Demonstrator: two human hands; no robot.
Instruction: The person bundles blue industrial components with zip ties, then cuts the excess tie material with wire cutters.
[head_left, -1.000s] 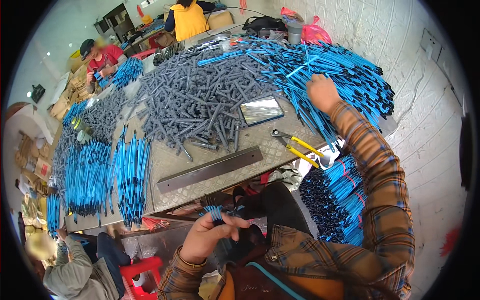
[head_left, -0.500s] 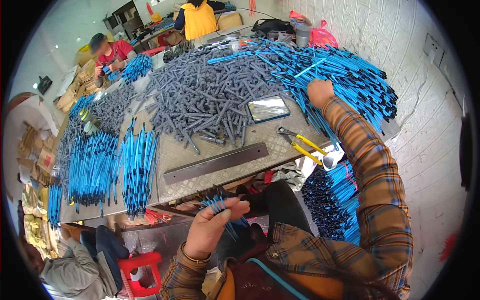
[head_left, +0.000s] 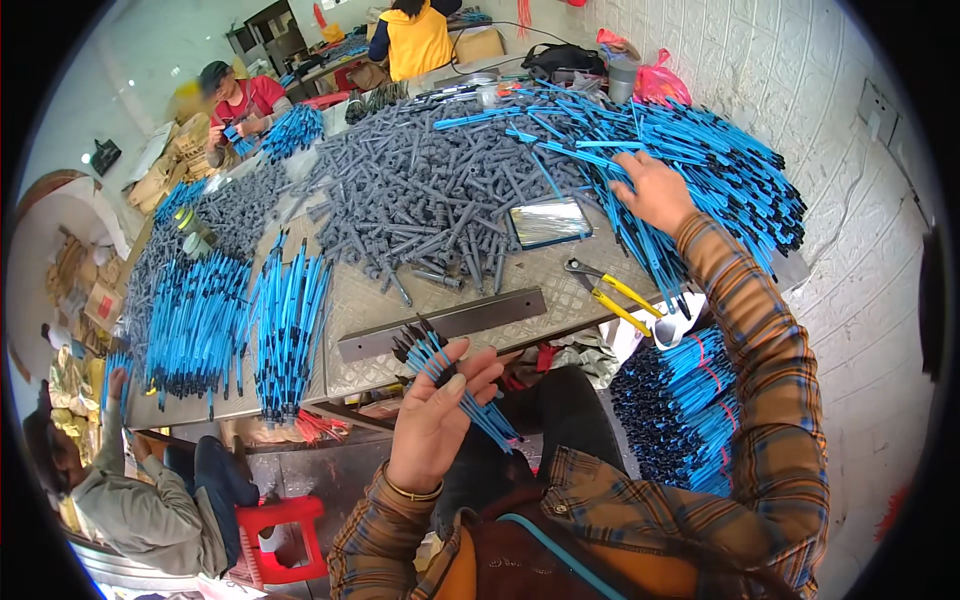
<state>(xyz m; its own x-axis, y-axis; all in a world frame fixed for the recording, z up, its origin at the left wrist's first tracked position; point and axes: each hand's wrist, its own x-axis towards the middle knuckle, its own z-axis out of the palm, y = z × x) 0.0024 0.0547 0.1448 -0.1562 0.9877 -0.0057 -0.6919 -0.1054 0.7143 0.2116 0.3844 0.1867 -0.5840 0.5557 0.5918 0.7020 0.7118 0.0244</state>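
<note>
My left hand (head_left: 430, 430) is closed around a small bundle of thin blue sticks with black ends (head_left: 487, 415), in front of the table edge. The bundle lies slanted across the palm, black ends up and to the left. Over the big heap of blue sticks (head_left: 715, 165) at the right back, my right hand (head_left: 655, 193) reaches out with thumb and fingers apart. Its fingertips are at the heap's left side, and I see no stick held in them. Left of that hand spreads a large heap of grey plastic plugs (head_left: 420, 190).
A phone-like slab (head_left: 550, 222), yellow-handled pliers (head_left: 612, 295) and a metal bar (head_left: 440, 325) lie on the table. Banded blue stick bundles (head_left: 690, 400) stand below right. More blue stick piles (head_left: 200, 325) lie at left. A person sits near a red stool (head_left: 285, 540); two others work farther back.
My left hand has risen with its bundle, which shows more fully. My right hand's fingers have spread from a closed pose at the heap. The seated person at left has raised an arm.
</note>
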